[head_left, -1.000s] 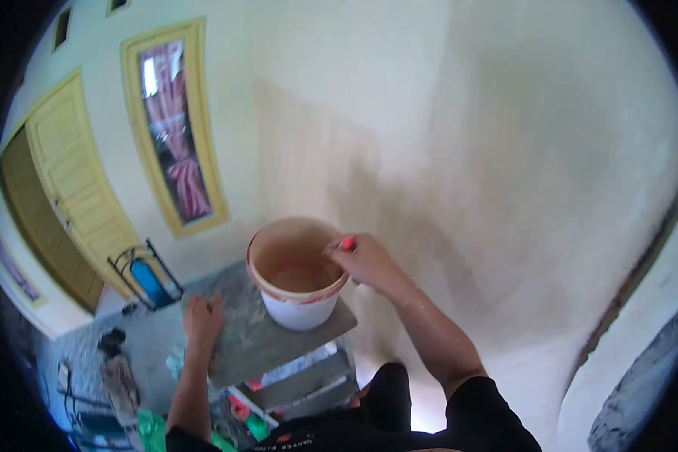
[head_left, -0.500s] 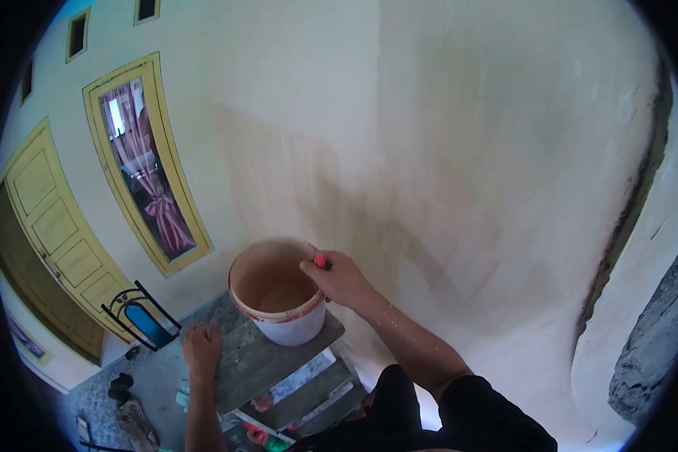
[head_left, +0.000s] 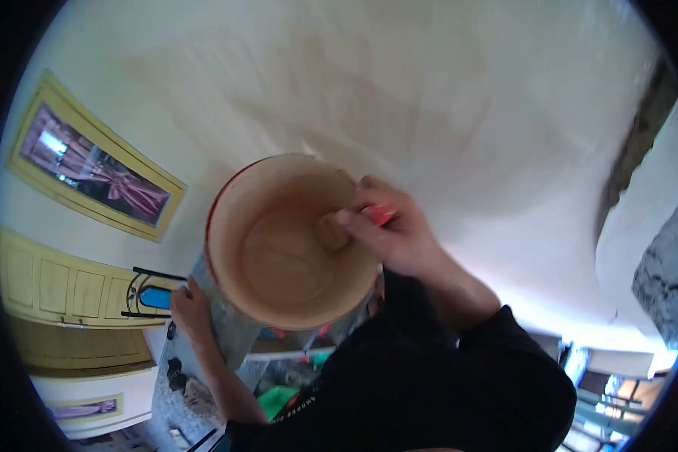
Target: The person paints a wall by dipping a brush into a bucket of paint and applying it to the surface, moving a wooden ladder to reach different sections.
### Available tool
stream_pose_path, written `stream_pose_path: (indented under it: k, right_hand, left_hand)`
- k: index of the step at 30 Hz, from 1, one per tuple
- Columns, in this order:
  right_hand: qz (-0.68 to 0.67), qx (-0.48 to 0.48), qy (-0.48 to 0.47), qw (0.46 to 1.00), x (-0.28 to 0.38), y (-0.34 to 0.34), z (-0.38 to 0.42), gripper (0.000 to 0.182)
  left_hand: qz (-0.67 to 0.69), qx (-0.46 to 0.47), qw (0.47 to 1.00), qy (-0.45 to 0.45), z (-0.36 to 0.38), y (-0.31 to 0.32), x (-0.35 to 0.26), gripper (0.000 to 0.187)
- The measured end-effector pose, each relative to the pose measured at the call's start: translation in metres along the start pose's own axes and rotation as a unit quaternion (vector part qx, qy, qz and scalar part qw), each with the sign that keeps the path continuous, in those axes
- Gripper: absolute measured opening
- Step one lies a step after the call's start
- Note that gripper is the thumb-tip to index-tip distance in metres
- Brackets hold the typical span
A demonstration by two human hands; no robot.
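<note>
My right hand (head_left: 399, 230) is closed around the red handle of a paintbrush (head_left: 380, 215) over the right side of a bucket. The brush's tan head points down into the bucket (head_left: 217, 260), near its inner wall. The bucket is white outside, with a reddish rim, and pale brown residue or liquid coats its inside. To the left of the bucket, my left hand (head_left: 191, 310) is beside the wooden platform's edge. Its fingers are loosely bent, the thumb stands apart, and nothing shows in it.
A pale wall (head_left: 459, 90) with brownish damp streaks rises in front. At left are a yellow-framed window (head_left: 102, 166), a yellow door (head_left: 60, 282) and a chair with a blue back (head_left: 155, 297). Several items lie on the floor below. Broken plaster (head_left: 633, 151) edges the wall at right.
My view has tilted down and closer over the bucket. My right hand has moved from the bucket's rim to over its opening, with the brush head inside. My left hand stays left of the bucket.
</note>
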State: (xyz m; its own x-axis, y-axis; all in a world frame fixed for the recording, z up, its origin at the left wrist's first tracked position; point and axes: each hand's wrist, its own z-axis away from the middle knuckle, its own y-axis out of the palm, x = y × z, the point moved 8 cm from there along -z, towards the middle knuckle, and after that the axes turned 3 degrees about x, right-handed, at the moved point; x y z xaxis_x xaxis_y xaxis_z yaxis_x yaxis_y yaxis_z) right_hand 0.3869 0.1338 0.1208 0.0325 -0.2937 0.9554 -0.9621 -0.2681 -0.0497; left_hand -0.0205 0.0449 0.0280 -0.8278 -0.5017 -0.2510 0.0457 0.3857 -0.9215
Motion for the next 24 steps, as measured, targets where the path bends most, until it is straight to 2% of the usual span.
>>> stream_pose_path:
  k: [1, 3, 4, 6, 8, 9, 11, 18, 22, 24]
  right_hand:
    - [0.019, -0.01, -0.005, 1.0, -0.004, -0.014, 0.017, 0.016]
    - [0.073, -0.033, 0.0, 0.997, -0.014, -0.04, 0.058, 0.012]
    - [0.11, -0.045, 0.004, 0.993, -0.017, -0.053, 0.075, 0.01]
    - [0.07, -0.122, 0.032, 0.99, -0.033, -0.077, 0.117, 0.008]
    - [0.107, -0.162, 0.07, 0.978, -0.041, -0.092, 0.151, 0.011]
    - [0.11, -0.153, 0.078, 0.979, -0.044, -0.093, 0.164, 0.011]
    - [0.19, -0.183, 0.136, 0.955, -0.054, -0.105, 0.194, 0.015]
    - [0.211, -0.248, 0.21, 0.922, -0.085, -0.134, 0.247, 0.015]
    - [0.246, -0.2, 0.229, 0.92, -0.1, -0.132, 0.24, 0.014]
    - [0.27, -0.147, 0.238, 0.922, -0.114, -0.127, 0.234, 0.013]
  left_hand:
    - [-0.015, 0.029, 0.999, 0.009, 0.002, 0.003, -0.005, 0.045]
    - [-0.011, -0.001, 1.0, 0.002, 0.002, -0.006, -0.013, 0.049]
    - [-0.018, 0.014, 1.0, 0.0, 0.001, -0.004, -0.012, 0.049]
    - [-0.007, 0.037, 0.999, -0.034, 0.0, -0.001, -0.001, 0.051]
    - [0.001, 0.051, 0.998, -0.041, -0.001, -0.001, 0.001, 0.051]
    - [0.015, 0.055, 0.998, -0.037, -0.001, -0.001, -0.001, 0.05]
    - [0.019, 0.052, 0.998, -0.041, 0.0, -0.003, -0.003, 0.05]
    - [0.024, 0.059, 0.996, -0.059, 0.002, -0.007, 0.001, 0.048]
    - [0.013, 0.037, 0.999, -0.019, 0.002, -0.005, 0.0, 0.046]
    - [0.014, 0.052, 0.998, -0.034, 0.005, -0.004, 0.0, 0.045]
